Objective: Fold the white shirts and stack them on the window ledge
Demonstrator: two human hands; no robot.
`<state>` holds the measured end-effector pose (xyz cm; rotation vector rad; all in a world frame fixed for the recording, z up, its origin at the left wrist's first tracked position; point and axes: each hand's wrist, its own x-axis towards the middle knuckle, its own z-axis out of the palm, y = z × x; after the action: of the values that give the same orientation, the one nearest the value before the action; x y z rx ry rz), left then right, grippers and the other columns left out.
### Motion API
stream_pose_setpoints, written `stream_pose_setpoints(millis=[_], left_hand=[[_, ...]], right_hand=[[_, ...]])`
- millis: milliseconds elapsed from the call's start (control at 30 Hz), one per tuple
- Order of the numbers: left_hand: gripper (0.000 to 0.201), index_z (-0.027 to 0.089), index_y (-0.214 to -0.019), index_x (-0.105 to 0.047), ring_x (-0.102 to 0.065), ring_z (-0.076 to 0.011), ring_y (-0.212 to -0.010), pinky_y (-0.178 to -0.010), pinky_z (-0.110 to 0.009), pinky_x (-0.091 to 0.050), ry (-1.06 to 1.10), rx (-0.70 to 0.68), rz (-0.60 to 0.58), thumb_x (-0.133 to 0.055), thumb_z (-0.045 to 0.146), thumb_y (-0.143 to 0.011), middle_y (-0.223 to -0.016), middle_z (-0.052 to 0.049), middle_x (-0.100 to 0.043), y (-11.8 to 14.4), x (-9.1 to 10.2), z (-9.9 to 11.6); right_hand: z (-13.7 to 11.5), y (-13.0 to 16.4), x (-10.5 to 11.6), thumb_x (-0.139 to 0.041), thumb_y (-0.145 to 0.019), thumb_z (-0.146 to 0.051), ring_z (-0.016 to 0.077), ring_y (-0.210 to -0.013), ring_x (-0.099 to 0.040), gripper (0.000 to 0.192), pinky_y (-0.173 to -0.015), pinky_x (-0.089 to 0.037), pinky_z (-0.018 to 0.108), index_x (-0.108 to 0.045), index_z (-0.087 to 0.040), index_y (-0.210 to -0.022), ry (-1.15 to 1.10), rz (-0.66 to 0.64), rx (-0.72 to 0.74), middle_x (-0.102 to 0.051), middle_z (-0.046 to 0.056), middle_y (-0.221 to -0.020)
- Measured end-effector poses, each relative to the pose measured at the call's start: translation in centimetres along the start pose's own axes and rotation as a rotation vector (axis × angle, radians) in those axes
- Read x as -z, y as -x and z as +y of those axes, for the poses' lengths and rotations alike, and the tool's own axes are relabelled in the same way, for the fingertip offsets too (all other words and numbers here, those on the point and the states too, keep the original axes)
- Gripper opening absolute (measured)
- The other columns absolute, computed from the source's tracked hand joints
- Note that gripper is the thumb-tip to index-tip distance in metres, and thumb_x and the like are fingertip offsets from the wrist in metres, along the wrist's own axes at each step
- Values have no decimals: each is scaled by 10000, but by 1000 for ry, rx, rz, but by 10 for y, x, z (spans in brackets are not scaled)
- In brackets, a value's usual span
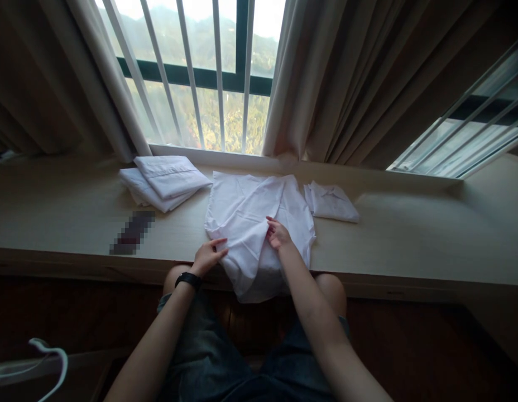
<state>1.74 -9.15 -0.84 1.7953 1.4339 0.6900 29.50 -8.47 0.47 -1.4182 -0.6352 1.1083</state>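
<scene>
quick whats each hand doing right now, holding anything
Left hand: fingers pinched on the near left edge of the white shirt.
Right hand: closed on a fold at the middle of the same shirt.

Barred window [200, 84] with green hillside in daylight, beige curtains [346, 84] either side, long pale wooden desk [409, 234], dark wooden floor [409, 346], dim room

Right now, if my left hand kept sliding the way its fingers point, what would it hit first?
The left hand points right, along the ledge's near edge, so it would probably meet the white shirt at once; its fingertips already touch the folded edge. Beyond that sits the right hand.
</scene>
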Motion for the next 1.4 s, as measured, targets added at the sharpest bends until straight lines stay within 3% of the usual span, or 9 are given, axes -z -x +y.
stream_pose_setpoints(millis=[200, 267, 433, 567, 800, 933, 1100, 1267, 1400], left_hand=[[433, 195, -1123, -720, -646, -197, -747, -702, -294, -505, -11, 13, 14, -699, 423, -756, -895, -39, -726, 8, -1, 5], [374, 189, -1081, -676, -649, -197, -784, -757, -311, -513, -40, 15, 114, -687, 397, -770, -940, -43, -708, 7, 9, 3], [346, 108, -1132, -567, -623, -333, -1069, -902, -457, -467, -389, 223, 537, -596, 282, -835, -1252, -234, -583, -15, 68, -18], [451, 36, -1204, -547, -563, -450, -1180, -924, -542, -404, -459, 338, 535, -616, 240, -808, -1455, -366, -386, -44, 118, -36], [479, 68, -1061, -629, -509, -534, -1225, -930, -623, -342, -399, 461, 528, -660, 449, -772, -1191, -365, -576, -62, 149, -33], [408, 86, -1146, -561, -602, -447, -1116, -906, -540, -411, -498, 317, 491, -551, 382, -866, -1222, -296, -588, -37, 127, -3], [201, 206, -986, -543, -673, -263, -836, -823, -378, -482, -301, 209, 335, -524, 384, -894, -836, -68, -666, 36, 47, 31], [360, 180, -971, -550, -670, -267, -967, -882, -402, -523, 188, 358, 489, -666, 473, -797, -1017, -131, -675, 97, -42, 12], [549, 111, -952, -652, -688, -304, -1001, -879, -401, -534, 638, 500, 195, -752, 593, -709, -1013, -171, -717, 104, -70, -1]], right_hand=[[6, -22, 14, -540, -727, -159, 246, -1154, -612, 281, -1068, -452, 388, -714, -169, -947, 410, 146, 271, -717, 109, -1091], [16, -20, 21, -528, -748, -160, 256, -1219, -570, 290, -1133, -382, 391, -726, -152, -958, 520, 135, 388, -688, 140, -1184], [46, -15, 33, -467, -835, -194, 265, -1171, -581, 360, -1089, -422, 404, -731, -125, -1071, 918, 107, 717, -667, 160, -1236], [54, -17, 32, -469, -840, -185, 264, -1128, -590, 361, -1069, -434, 408, -742, -127, -1070, 1024, 111, 763, -682, 147, -1220], [54, -18, 32, -474, -833, -197, 260, -1109, -603, 357, -1048, -449, 395, -752, -124, -1045, 993, 128, 773, -698, 139, -1190], [51, -15, 31, -464, -863, -220, 251, -1140, -591, 370, -1071, -426, 383, -737, -131, -1095, 993, 119, 728, -688, 136, -1213], [44, -8, 26, -453, -942, -315, 266, -1322, -474, 415, -1148, -335, 421, -687, -185, -1260, 1067, 71, 715, -548, 101, -1453], [39, -1, 22, -516, -942, -382, 312, -1471, -293, 471, -1209, -188, 507, -605, -252, -1387, 1165, -55, 614, -468, 46, -1538], [36, 0, 20, -479, -967, -372, 302, -1469, -312, 487, -1217, -154, 510, -575, -202, -1414, 1191, -78, 568, -480, 79, -1527]])
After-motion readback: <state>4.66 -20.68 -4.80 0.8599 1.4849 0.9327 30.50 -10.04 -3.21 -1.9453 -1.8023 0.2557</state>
